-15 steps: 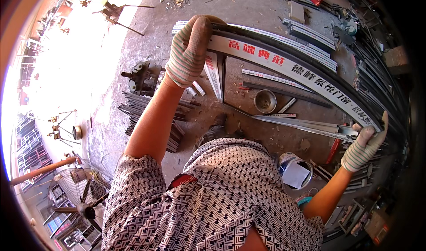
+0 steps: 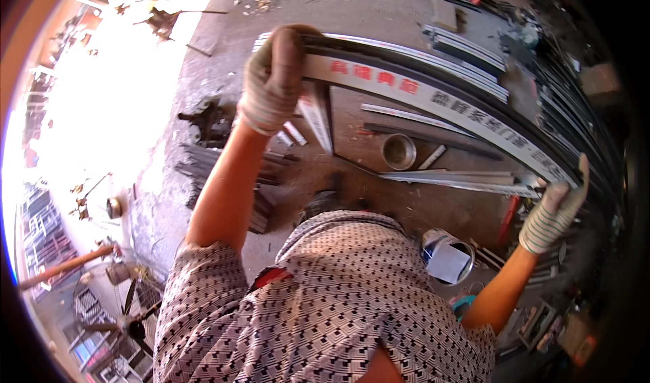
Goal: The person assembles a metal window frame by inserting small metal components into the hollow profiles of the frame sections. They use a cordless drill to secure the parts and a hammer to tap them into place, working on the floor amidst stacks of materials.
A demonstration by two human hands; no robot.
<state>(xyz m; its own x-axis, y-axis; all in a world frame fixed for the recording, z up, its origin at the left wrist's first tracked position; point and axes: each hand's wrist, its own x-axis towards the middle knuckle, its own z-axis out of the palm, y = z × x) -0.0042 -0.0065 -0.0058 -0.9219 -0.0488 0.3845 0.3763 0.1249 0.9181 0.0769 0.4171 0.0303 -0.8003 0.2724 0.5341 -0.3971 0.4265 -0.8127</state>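
Both my hands wear striped work gloves and hold up a four-sided dark metal window frame (image 2: 433, 93), its face covered by white printed film. My left hand (image 2: 274, 78) is closed over its upper left corner, thumb on the near face. At the lower right corner, my right hand (image 2: 552, 215) grips the frame's edge, with one finger sticking up past it. The frame is tilted, its near side (image 2: 460, 180) lying lower and closer to my body. Through its opening, a round metal bowl (image 2: 399, 151) shows on the floor.
Dark metal profiles lie piled left of my legs (image 2: 203, 170) and along the right side. More film-covered profiles (image 2: 467, 65) lie beyond the frame. A bucket (image 2: 447, 258) stands by my right side. A large fan (image 2: 132, 325) is at the lower left, and a dark machine (image 2: 208, 119) at the left.
My left hand and the frame's left end have shifted a little to the left. The whole view has also slid slightly left, and both hands keep their grip.
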